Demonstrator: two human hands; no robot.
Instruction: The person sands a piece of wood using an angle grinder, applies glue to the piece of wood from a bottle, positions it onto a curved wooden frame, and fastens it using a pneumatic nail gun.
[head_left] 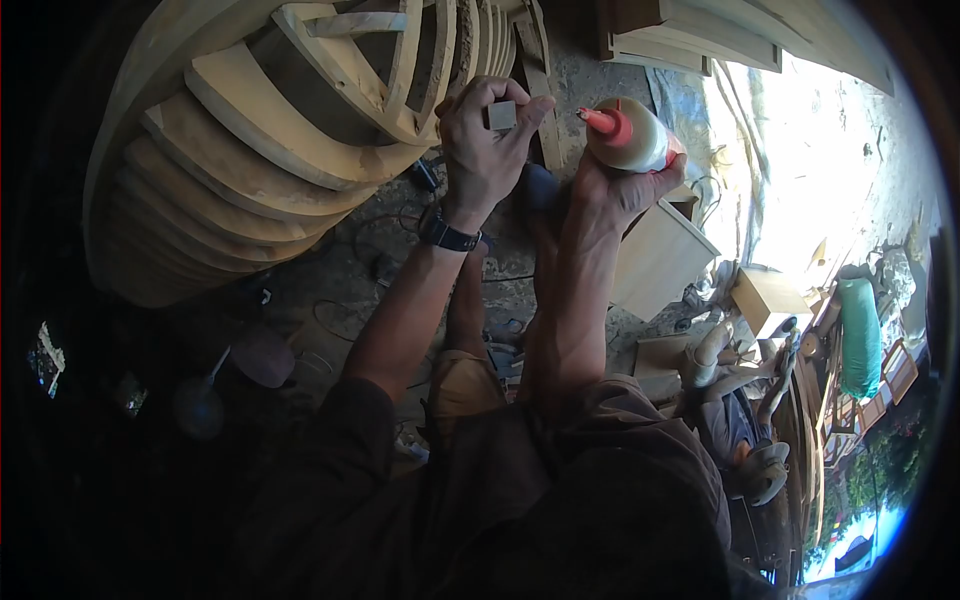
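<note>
Small block (pixel 501 116), one — at 12 o'clock, pinched between thumb and fingers of the left hand (pixel 482 135). Bottle (pixel 640 138), red-tipped, one — between 1 and 2 o'clock, gripped by the right hand (pixel 620 190), nozzle toward the block, not touching. Ribbed wooden frame (pixel 265 125), 10 o'clock, ribs standing. Done: block and bottle in hand. Outstanding: block unattached; no coating visible on its near face.
</note>
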